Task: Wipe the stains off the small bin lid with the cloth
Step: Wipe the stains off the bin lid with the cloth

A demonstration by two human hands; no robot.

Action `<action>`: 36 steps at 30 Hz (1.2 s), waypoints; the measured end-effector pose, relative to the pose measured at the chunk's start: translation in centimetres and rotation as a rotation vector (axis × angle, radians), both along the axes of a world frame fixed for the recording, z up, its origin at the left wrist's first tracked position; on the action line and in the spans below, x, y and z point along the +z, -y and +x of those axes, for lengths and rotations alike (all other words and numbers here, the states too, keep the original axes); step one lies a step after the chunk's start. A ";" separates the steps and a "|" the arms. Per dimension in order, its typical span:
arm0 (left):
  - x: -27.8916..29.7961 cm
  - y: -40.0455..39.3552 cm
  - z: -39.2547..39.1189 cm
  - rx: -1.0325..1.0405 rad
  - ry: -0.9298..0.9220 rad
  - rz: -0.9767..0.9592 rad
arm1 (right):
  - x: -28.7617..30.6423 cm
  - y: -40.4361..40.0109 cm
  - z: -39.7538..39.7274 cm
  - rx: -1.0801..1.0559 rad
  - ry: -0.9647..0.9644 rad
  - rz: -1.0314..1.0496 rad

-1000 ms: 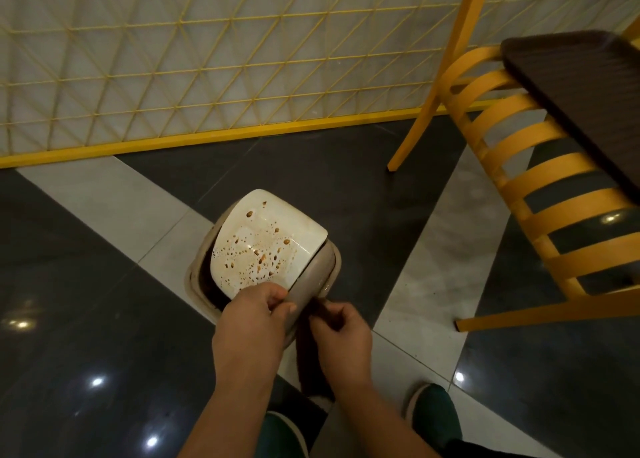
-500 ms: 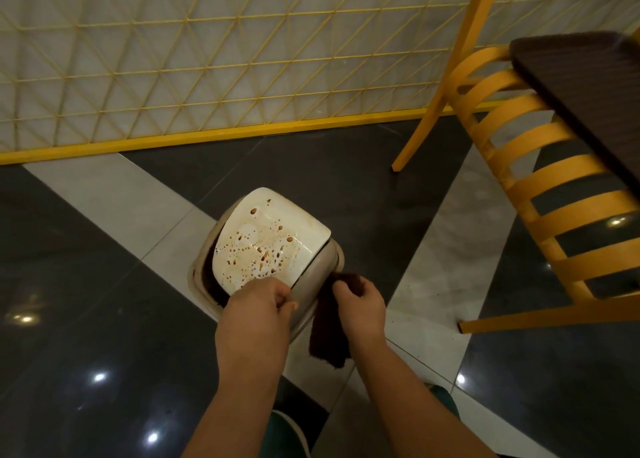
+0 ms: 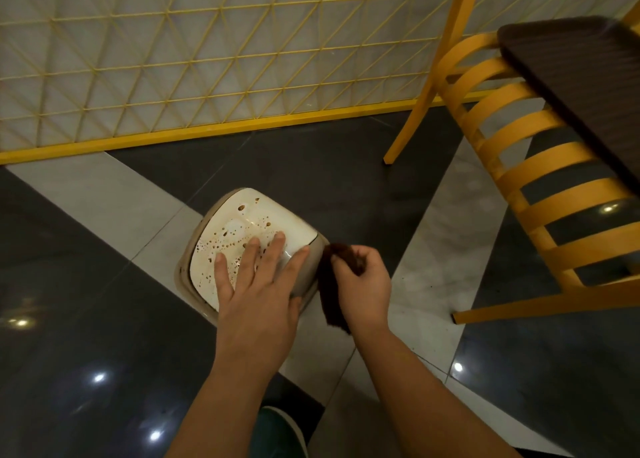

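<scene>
A small beige bin [image 3: 181,267] stands on the floor with a cream lid [image 3: 239,225] lying nearly flat on top, speckled with brown stains. My left hand [image 3: 256,281] lies on the lid's near half with fingers spread and straight, pressing it down. Just right of the bin, my right hand [image 3: 363,284] grips a dark brown cloth [image 3: 329,298] that hangs down beside the bin's right edge. The cloth is clear of the lid's top surface.
A yellow slatted chair [image 3: 526,167] with a dark seat stands at the right, one leg [image 3: 415,111] close behind the bin. A yellow mesh partition [image 3: 207,59] runs along the back. Glossy dark and light floor tiles [image 3: 446,243] surround the bin. My green shoe [image 3: 277,433] shows at the bottom.
The lid went from tilted up to nearly flat. My left hand let go of its near edge and now lies flat on it. My right hand lifted the cloth up beside the bin.
</scene>
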State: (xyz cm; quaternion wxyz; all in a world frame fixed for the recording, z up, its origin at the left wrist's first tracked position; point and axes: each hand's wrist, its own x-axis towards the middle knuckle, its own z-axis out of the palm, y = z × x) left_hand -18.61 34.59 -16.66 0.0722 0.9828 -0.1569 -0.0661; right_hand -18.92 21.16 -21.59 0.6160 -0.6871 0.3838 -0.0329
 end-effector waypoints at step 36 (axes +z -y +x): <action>0.8 -0.1 -0.3 0.075 -0.115 -0.048 | -1.7 -4.0 -3.0 0.035 -0.337 0.170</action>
